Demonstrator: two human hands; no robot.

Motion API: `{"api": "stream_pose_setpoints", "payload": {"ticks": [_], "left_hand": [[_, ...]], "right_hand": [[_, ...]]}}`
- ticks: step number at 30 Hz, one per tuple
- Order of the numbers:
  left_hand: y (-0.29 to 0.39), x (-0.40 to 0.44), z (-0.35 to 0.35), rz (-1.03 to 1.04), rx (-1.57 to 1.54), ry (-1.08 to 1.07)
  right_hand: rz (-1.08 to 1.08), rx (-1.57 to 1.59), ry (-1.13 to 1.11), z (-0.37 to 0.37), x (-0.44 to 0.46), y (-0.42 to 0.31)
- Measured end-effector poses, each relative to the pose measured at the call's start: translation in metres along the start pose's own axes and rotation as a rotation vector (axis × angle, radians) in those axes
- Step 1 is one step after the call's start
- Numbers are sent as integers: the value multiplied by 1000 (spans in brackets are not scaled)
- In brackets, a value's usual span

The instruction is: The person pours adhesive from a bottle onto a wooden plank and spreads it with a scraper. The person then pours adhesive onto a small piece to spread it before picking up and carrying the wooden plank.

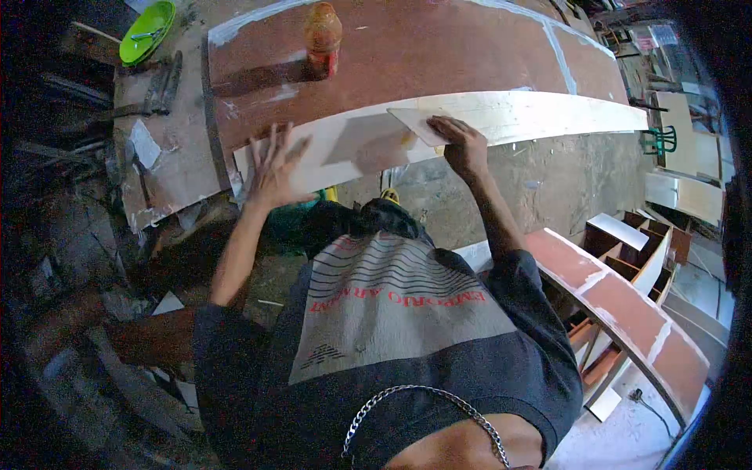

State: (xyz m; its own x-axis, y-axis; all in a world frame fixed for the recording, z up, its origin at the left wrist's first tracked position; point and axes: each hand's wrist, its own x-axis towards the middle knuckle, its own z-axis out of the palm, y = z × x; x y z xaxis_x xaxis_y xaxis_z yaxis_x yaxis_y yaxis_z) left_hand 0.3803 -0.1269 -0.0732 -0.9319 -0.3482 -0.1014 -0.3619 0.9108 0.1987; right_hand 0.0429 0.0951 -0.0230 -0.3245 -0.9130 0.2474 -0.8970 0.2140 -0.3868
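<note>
Over the left end of the long pale board (548, 113), the left hand (276, 168) is spread wide, its fingers well apart; whether they touch the wood I cannot tell. Above the middle of that board, the right hand (466, 149) has its fingers together, closed on the right edge of a thin, flat piece (413, 124) with a pointed left corner; its thumb is hidden, and I cannot tell whether the piece touches the board. A dark shadow falls on the board to the left of this piece.

Just beyond the board stretches a reddish-brown panel (454, 47) with whitish bands (560, 59) across its surface and along its far edge. Upright on that panel, past the board's left half, stands a bottle (323, 35) with orange-brown contents and a red label. Farther off, beyond the board's left end, a bright green dish (146, 33) holds a metal utensil, and a white scrap (145, 143) lies nearer.

On the wearer's side of the board are a dark T-shirt (399, 290) with a grey front and a silver chain (407, 388). Beside the board's right end is a green chair (664, 141); well below that end, a compartmented wooden unit (658, 258) stands next to another reddish panel (627, 321).
</note>
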Motion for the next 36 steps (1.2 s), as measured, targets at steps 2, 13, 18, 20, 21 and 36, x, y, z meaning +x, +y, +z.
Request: {"api": "stream_pose_setpoints", "payload": {"ticks": [2,13,18,20,21,36], "left_hand": [[-13,-8,6,-66,-118,72],[-8,-8,-1,-56,-40,-2],[-10,-7,2,-48,-78,6],[-14,-8,11,-32,-128,87],[-16,-7,8,-34,-130,87],[-19,-10,-3,-79,-248,72]], "right_hand": [[-16,-31,-6,8,4,-2],[-104,-265,-69,61,0,16],[-105,-177,-189,39,-50,-24],[-164,-188,-220,31,-61,-44],[-184,-136,-224,26,-59,-51],[354,-355,-144,22,41,0]]}}
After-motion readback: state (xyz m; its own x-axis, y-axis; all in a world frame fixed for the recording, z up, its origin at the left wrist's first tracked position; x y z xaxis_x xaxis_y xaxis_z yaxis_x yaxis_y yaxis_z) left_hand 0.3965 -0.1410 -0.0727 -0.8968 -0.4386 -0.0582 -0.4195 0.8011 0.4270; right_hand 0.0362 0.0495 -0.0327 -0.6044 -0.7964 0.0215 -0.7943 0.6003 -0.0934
